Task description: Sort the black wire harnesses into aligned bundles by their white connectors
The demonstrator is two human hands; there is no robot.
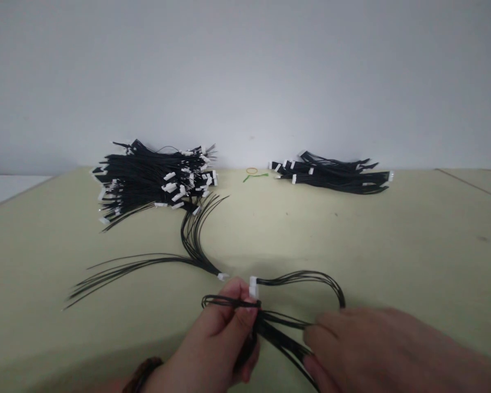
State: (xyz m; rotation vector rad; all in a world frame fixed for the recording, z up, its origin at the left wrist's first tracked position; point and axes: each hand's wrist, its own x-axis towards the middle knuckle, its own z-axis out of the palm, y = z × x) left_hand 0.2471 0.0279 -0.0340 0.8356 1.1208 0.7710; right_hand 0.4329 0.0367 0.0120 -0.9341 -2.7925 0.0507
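My left hand (pixel 225 338) is closed around a black wire harness (pixel 284 341), thumb and fingers pinching it near a white connector (pixel 253 287). A loop of thin black wire sticks out to the left of those fingers. On the right, my right hand (pixel 352 341) is blurred but has its fingers curled around the same harness's wires. One strand group arches from the connector over to the right hand. Just beyond my left fingertips, another wire harness (pixel 204 262) lies on the table, its white connector end close to them and its loose wires fanned out leftward and backward.
A large pile of black wire harnesses (pixel 147 174) with white connectors lies at the back left of the table (pixel 425 245). A smaller bundle of harnesses (pixel 339 177) is at the back right. Between them are a yellow rubber band (pixel 251 170) and a green strip (pixel 256 176). A pale wall (pixel 245 82) stands behind.
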